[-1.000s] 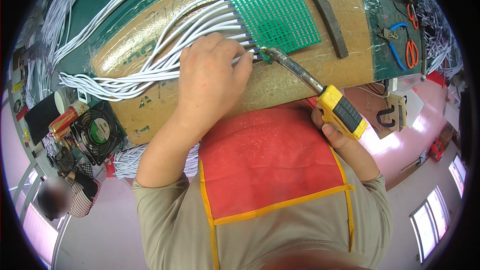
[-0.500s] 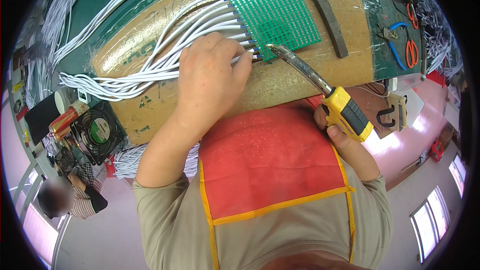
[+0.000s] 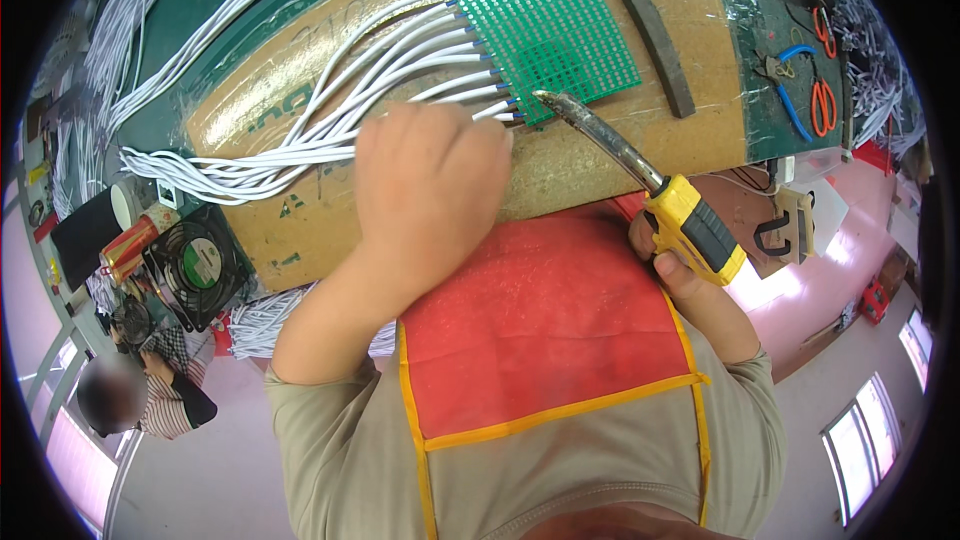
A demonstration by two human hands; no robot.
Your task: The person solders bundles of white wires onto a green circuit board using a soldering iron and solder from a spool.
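Note:
A green circuit board (image 3: 550, 25) lies on the cardboard, with a row of white cables (image 3: 400, 65) joined along its left edge. Just below the lowest cable ends is my left hand (image 3: 430, 195), back upward and fingers curled in. Its fingertips are hidden, so what they hold, if anything, does not show. My right hand (image 3: 675, 260), partly behind the handle, grips a soldering iron (image 3: 695, 230) with a yellow and black grip. The iron's tip points up and left, over the lower right part of the board.
Dark metal bars (image 3: 645, 25) lie beside the board on the brown cardboard (image 3: 700, 70). Blue-handled pliers (image 3: 790, 90) and red-handled scissors (image 3: 823, 107) sit at right. At left stand a black fan (image 3: 197, 265) and a can (image 3: 130, 240); another person (image 3: 150, 395) sits beyond.
My left hand has moved down, away from the cable ends at the board, and its fingers have curled in. The soldering iron and my right hand stay nearly still.

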